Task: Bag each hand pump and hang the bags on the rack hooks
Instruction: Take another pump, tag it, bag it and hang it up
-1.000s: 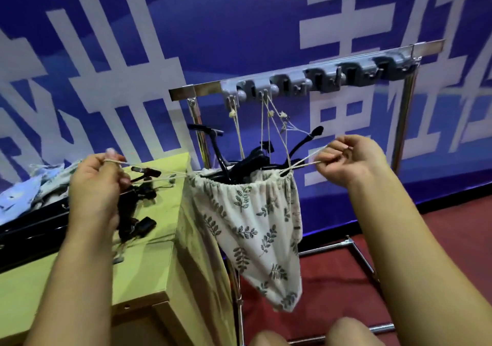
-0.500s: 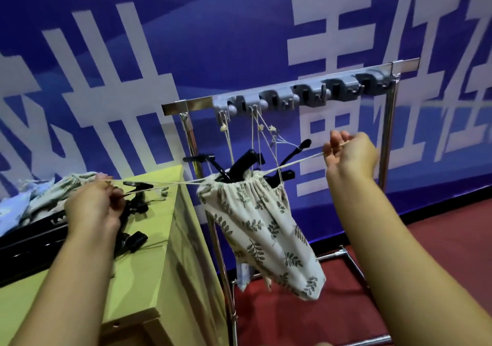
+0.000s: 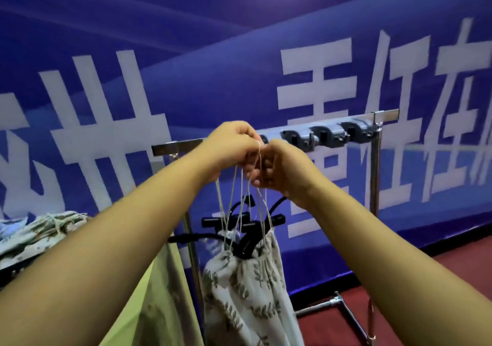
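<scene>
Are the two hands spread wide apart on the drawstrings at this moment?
No: the left hand and right hand meet at the rack bar, pinching the drawstrings together.

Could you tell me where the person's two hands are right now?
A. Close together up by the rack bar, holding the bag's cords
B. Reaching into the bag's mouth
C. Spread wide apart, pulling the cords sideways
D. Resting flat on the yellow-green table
A: the left hand and right hand meet just in front of the rack bar, both gripping the drawstrings from which the leaf-print bag hangs below.
</scene>
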